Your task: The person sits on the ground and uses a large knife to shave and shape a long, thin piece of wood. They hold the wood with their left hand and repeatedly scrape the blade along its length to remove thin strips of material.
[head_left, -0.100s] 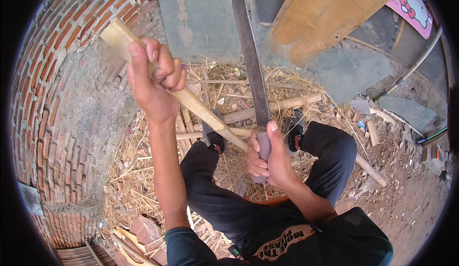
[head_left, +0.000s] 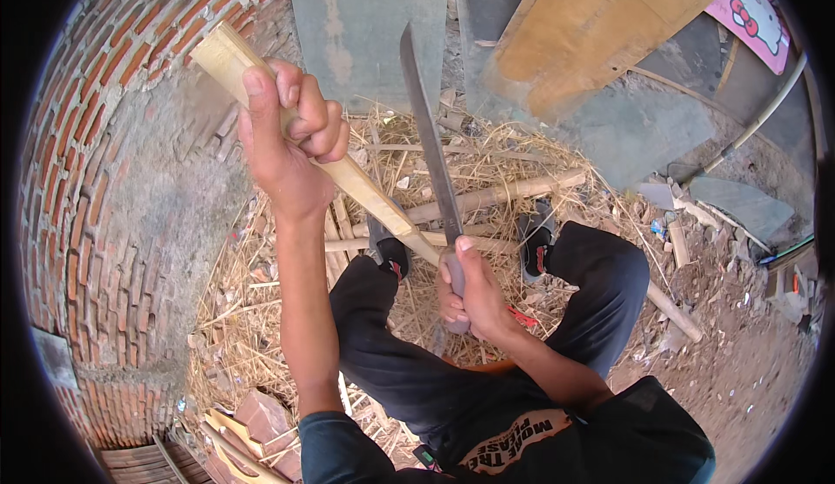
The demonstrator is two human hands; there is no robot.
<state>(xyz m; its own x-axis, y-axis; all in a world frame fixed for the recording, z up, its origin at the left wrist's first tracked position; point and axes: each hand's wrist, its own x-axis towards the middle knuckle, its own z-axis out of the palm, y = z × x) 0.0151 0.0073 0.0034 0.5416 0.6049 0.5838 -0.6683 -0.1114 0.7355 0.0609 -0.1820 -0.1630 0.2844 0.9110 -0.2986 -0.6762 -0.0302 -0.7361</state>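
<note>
As the work stands: the wood strip (head_left: 364, 193) seems partly shaped, its taper already there; what is left cannot be told.
Strip: pale yellow, flat-faced, broad at the top, narrow toward its lower end, slanting above the straw (head_left: 246, 367).
Left hand (head_left: 294, 140): fingers curled tightly round the strip's upper part.
Right hand (head_left: 474, 288): wrapped round the handle of a long dark knife (head_left: 432, 140), blade pointing away, near the strip's lower end.
</note>
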